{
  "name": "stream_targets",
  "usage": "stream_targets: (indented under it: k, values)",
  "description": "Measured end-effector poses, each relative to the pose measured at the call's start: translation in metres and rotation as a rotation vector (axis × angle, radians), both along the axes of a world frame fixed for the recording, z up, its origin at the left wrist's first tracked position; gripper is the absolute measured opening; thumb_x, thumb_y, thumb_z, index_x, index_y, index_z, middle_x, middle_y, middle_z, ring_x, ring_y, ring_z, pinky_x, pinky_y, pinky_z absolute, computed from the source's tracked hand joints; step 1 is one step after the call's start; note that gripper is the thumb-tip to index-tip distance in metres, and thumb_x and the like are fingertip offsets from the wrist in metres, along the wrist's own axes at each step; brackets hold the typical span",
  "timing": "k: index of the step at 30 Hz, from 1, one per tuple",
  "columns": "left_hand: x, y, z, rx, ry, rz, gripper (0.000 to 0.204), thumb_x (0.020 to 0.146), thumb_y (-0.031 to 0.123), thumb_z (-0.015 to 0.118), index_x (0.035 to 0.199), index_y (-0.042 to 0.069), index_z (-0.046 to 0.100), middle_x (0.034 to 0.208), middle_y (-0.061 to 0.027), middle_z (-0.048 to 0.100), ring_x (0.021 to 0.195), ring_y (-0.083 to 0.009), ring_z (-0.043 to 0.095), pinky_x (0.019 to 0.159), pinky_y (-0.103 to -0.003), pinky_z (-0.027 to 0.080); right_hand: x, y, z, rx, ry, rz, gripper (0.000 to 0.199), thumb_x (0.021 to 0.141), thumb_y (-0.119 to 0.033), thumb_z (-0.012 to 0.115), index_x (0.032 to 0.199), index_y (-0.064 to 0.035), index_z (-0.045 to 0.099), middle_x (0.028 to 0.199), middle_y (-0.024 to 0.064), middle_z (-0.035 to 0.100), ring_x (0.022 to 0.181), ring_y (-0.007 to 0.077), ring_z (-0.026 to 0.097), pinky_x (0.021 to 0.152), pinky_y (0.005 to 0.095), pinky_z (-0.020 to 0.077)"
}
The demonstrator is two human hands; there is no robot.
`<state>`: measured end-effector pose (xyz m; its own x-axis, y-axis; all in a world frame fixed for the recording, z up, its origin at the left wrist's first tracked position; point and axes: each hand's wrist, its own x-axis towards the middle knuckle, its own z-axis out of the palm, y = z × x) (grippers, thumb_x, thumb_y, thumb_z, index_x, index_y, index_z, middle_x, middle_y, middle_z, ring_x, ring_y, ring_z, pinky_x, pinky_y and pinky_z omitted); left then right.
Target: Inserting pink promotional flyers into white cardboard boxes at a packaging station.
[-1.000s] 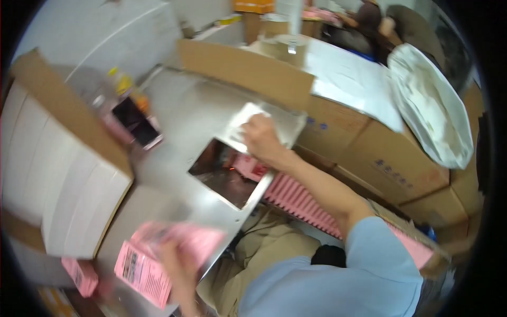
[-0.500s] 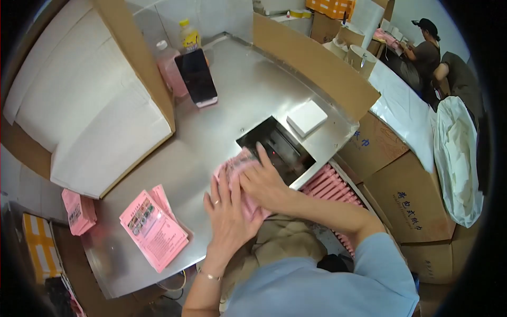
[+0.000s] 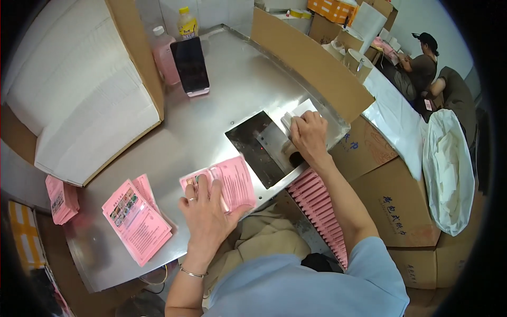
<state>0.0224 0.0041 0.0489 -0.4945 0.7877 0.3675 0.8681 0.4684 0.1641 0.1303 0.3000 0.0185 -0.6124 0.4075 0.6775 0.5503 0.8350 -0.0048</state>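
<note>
Our left hand (image 3: pixel 207 211) lies palm down with its fingers (image 3: pixel 203 186) spread flat and pointing away from us; a ring shows on 1 finger and a thin bracelet circles the wrist. Our right hand (image 3: pixel 309 136) reaches further out, arm nearly straight, knuckles up and fingers (image 3: pixel 302 122) curled downward. Both forearms are bare below short light-blue sleeves.

pink leaflet (image 3: pixel 229 182) flat, white pad (image 3: pixel 297 113) flat

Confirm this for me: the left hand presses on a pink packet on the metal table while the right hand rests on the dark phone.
Not quite. The head view shows the right hand on a small white stack by the dark opening, not the phone. The left hand does press on a pink packet on the metal table.
</note>
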Motion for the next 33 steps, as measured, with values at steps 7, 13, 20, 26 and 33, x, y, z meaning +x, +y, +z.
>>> stream_targets:
  k: [7,13,20,26,33]
  values:
    - [0.0,-0.003,-0.013,0.038,-0.009,-0.065,0.061,0.077,0.049,0.076,0.115,0.003,0.062,0.113,-0.0182,0.055,0.095,-0.0343,0.049,0.08,-0.045,0.04,0.009,0.007,-0.001,-0.092,0.165,0.122,0.025,0.081,-0.004,0.065,0.106,-0.0044,0.069,0.099,0.0126,0.063,0.098,0.0317,0.058,0.083,0.0433,0.0475]
    - [-0.004,-0.017,-0.006,0.057,-0.37,-0.188,0.07,0.071,0.024,0.071,0.136,0.004,0.054,0.1,-0.0185,0.053,0.093,-0.0359,0.052,0.082,-0.045,0.042,0.019,-0.145,0.026,-0.339,-0.292,0.848,0.041,0.082,-0.009,0.062,0.121,0.0031,0.059,0.121,0.0251,0.059,0.114,0.0449,0.059,0.102,0.0618,0.0439]
    - [0.003,0.002,-0.006,0.156,-0.254,-0.137,0.082,0.08,0.01,0.068,0.154,0.009,0.033,0.101,-0.0194,0.054,0.091,-0.0358,0.053,0.081,-0.045,0.045,-0.063,-0.133,-0.003,-0.239,-0.301,0.606,0.015,0.085,-0.016,0.06,0.095,-0.005,0.064,0.1,0.0214,0.063,0.1,0.0383,0.063,0.109,0.0689,0.0276]
    - [-0.013,-0.061,0.021,0.099,-0.645,-0.18,0.053,0.083,0.006,0.07,0.134,0.005,0.057,0.106,-0.014,0.061,0.1,-0.0286,0.059,0.084,-0.038,0.049,-0.034,-0.048,-0.029,-0.616,-0.264,0.314,0.015,0.091,-0.01,0.056,0.087,0.0003,0.066,0.074,0.0242,0.066,0.074,0.0455,0.066,0.065,0.0504,0.0538]
    - [-0.054,-0.13,0.029,0.151,0.087,0.368,0.03,0.077,0.005,0.063,0.106,0.006,0.058,0.116,-0.0129,0.059,0.107,-0.0378,0.053,0.097,-0.048,0.04,-0.006,-0.043,0.022,0.052,0.02,0.116,0.023,0.081,-0.017,0.073,0.097,-0.0016,0.066,0.085,0.0137,0.063,0.084,0.0353,0.062,0.08,0.0417,0.0482]
